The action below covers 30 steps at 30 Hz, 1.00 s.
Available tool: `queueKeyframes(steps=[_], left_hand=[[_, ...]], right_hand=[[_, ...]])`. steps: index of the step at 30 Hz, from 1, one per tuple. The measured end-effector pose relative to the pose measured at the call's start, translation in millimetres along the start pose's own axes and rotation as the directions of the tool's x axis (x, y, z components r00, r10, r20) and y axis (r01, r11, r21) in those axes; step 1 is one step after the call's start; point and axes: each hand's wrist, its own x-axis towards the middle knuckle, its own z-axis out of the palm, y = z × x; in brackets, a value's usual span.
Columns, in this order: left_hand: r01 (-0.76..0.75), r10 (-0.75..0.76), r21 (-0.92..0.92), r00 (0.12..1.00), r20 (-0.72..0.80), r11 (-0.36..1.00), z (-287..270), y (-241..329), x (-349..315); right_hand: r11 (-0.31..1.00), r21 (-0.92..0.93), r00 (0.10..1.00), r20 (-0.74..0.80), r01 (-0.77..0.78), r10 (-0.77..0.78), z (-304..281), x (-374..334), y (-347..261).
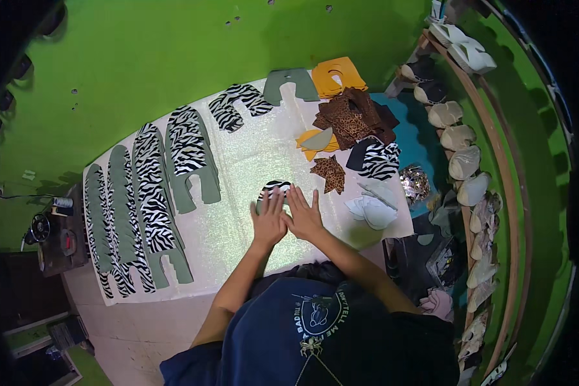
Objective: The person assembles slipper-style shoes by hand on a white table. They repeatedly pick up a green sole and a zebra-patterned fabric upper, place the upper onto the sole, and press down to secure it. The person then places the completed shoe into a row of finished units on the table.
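A small zebra-print cut piece (276, 185) with a green edge lies on the pale shimmery table cover (238, 161). My left hand (268, 217) rests flat over its near part, fingers stretched out. Beside it, my right hand (304, 212) is spread, with its fingertips at the piece's right end. Both hands are close together, thumbs nearly touching, and they hide much of the piece. A brown leopard-print piece (328, 174) lies just beyond my right hand. White curved pieces (372, 211) are stacked farther right.
Overlapping rows of zebra-print and green pieces (151, 186) fill the table's left side. Orange pieces (341, 74), dark leopard-print pieces (354, 119) and a zebra stack (378, 159) lie at the far right. Shoe forms (463, 163) line a wooden rack on the right. A sewing machine (42, 228) stands left.
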Motion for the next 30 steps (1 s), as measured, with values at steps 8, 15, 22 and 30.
queueKeyframes(steps=[8,15,22,30], left_hand=[[-0.015,0.012,-0.079,0.999,-0.035,0.997,0.3,8.3,4.5],[0.011,-0.019,-0.144,0.998,-0.056,0.99,-1.6,-15.5,-6.1],[0.019,-0.034,-0.169,0.996,-0.085,0.985,7.3,-15.0,-8.8],[0.067,-0.07,-0.164,0.998,-0.01,0.984,4.9,-15.4,-7.9]], right_hand=[[1.0,-0.021,0.999,-0.035,0.01,-0.011,-0.4,-1.1,1.6],[0.999,0.033,0.997,-0.073,0.013,-0.01,0.6,0.6,0.4],[0.985,0.151,0.997,-0.019,0.083,-0.081,8.0,8.4,-19.7],[0.985,0.168,0.999,-0.012,0.045,-0.043,5.3,13.8,-24.0]])
